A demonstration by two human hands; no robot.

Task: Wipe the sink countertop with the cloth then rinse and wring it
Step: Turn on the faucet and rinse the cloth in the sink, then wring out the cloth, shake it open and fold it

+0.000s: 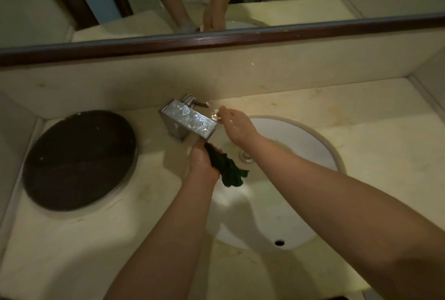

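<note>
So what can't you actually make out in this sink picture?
- Water flow: the faucet hides its own spout from the head camera, so running water can't be confirmed.
- Cloth: partly covered by the left hand that grips it.
- Right hand: fingertips blur in glare beside the faucet handle; contact unclear.
- Dark round thing on the countertop: too dim to identify.

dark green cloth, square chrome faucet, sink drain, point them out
dark green cloth (228,169): head view, bunched middle below the left hand
square chrome faucet (190,118): head view, flat wet top
sink drain (246,156): head view, metal ring
</note>
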